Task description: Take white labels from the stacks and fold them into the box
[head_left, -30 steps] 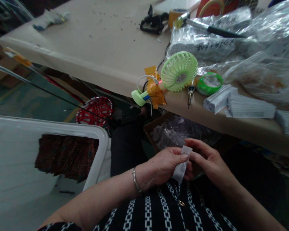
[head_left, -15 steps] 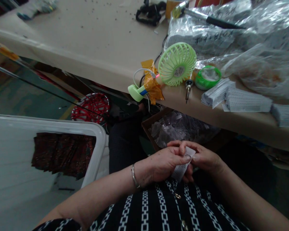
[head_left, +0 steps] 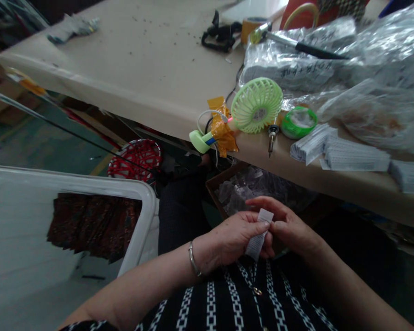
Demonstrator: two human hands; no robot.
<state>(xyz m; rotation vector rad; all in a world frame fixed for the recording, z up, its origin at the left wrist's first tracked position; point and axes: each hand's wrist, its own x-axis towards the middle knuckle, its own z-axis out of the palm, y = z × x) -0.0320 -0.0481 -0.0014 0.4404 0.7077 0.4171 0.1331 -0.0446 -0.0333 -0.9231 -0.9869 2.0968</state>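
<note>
Both hands meet over my lap, below the table edge. My left hand (head_left: pixel 232 236), with a silver bangle on its wrist, is closed round a small stack of white printed labels (head_left: pixel 258 235), which stands upright between thumb and fingers. My right hand (head_left: pixel 290 227) pinches the top corner of the same stack with thumb and forefinger. Just behind the hands sits a brown cardboard box (head_left: pixel 216 188) holding several clear plastic sleeves.
On the beige table (head_left: pixel 141 64) lie a green mini fan (head_left: pixel 257 105), a soldering iron (head_left: pixel 272 135), a green tape roll (head_left: pixel 299 122), bundles of white labels (head_left: pixel 352 156) and plastic bags (head_left: pixel 372 59). A white tray rim (head_left: pixel 143 202) stands left, a red basket (head_left: pixel 136 158) under the table.
The view has shifted slightly down again. My right fingers, which curled over the top of the labels half a second ago, now pinch their upper corner. The stack stays in my left hand.
</note>
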